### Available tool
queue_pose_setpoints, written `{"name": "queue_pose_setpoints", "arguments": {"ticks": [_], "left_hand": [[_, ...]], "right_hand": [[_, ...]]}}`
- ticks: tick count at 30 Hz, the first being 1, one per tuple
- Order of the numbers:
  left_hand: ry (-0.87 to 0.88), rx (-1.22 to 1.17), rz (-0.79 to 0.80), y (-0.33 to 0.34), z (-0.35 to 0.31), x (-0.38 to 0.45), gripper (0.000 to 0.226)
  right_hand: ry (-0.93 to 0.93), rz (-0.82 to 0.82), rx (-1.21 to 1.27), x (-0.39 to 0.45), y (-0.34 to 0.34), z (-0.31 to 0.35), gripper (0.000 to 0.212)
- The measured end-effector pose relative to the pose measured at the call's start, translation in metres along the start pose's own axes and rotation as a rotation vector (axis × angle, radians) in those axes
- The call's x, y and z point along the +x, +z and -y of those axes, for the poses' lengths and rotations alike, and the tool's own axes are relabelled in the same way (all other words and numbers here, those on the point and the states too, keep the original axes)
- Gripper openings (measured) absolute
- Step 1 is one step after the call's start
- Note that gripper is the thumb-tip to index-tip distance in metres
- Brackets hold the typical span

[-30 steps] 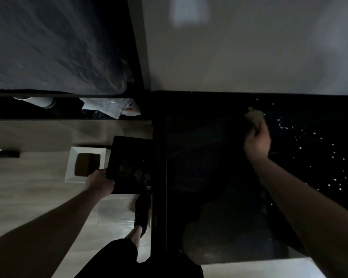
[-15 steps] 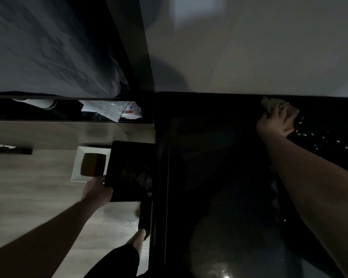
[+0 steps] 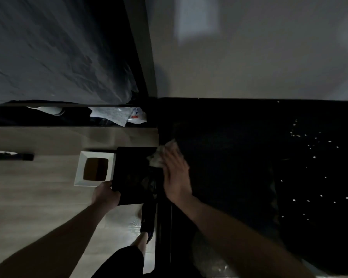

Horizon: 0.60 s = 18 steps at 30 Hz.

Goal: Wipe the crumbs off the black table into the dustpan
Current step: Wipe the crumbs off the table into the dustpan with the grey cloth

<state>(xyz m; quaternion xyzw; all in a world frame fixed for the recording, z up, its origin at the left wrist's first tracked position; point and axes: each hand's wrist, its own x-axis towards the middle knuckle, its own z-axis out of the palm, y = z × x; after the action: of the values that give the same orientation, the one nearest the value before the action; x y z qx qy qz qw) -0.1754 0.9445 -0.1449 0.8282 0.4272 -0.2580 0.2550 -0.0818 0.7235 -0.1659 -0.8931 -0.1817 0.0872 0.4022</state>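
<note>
We're mid-sweep: right hand [image 3: 176, 173] presses cloth [image 3: 159, 157] at table [image 3: 229, 157] edge, left hand [image 3: 106, 194] grips dustpan [image 3: 133, 169]; next, fetch remaining crumbs [image 3: 313, 157].

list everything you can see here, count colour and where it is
black table: one, black, right half of view, against the wall
crumbs: many, pale, scattered over the table's right side
cloth: one, pale, at the table's left edge, under the right hand
dustpan: one, black, held just past the table's left edge
square bin: one, white with dark inside, on the floor left of the dustpan
bed cover: one, grey, upper left
slipper: one, dark, on a foot by the table
left hand: grip on the dustpan's near corner
right hand: pressing the cloth at the table edge
</note>
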Motion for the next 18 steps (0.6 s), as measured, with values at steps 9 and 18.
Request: {"name": "queue_pose_setpoints", "arguments": {"ticks": [9,18], "left_hand": [[0.034,0.027,0.034,-0.001,0.003,0.002,0.033],[0.036,0.052,0.061,-0.003,0.007,0.005,0.036]], "right_hand": [[0.354,-0.221,0.314,0.009,-0.059,0.001,0.039],[0.339,-0.185,-0.149,-0.009,-0.079,-0.056,0.053]]}}
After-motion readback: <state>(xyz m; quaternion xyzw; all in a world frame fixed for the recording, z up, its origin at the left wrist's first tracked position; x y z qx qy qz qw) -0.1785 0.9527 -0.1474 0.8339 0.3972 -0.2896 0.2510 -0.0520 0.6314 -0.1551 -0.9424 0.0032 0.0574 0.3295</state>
